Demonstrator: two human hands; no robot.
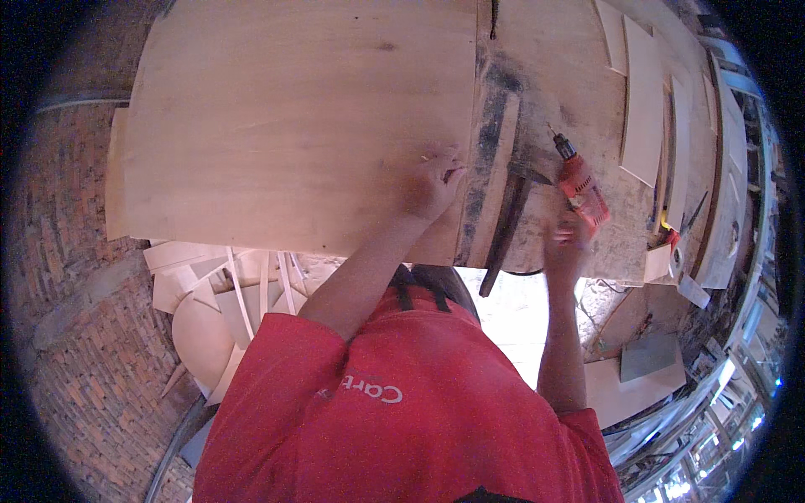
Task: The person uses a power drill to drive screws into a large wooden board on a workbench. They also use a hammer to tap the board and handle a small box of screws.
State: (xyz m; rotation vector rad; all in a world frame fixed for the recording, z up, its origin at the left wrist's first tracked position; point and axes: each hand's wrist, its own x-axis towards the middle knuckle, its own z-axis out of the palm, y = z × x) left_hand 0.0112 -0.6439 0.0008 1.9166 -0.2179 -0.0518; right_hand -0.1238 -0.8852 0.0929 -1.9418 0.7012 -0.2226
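Note:
My left hand (pixel 429 189) rests near the right edge of a wide pale plywood sheet (pixel 277 126), fingers curled in. A small dark bit shows at its fingers, too small to name. To the right, my right hand (pixel 568 247) is slightly blurred and closed at the rear, handle end of a red power drill (pixel 583 191). The drill's black chuck and thin bit point away from me, tilted left. Between my hands lies a hammer (pixel 508 222), its dark handle reaching past the near edge of the worktop and its head close to the drill.
Wood strips (pixel 639 105) lie along the worktop's right side, near a red-and-yellow tool (pixel 671 230) and a roll of tape (pixel 677 260). Board offcuts (pixel 205 331) are piled below the plywood's near edge at left. A brick wall (pixel 75 277) stands on the left.

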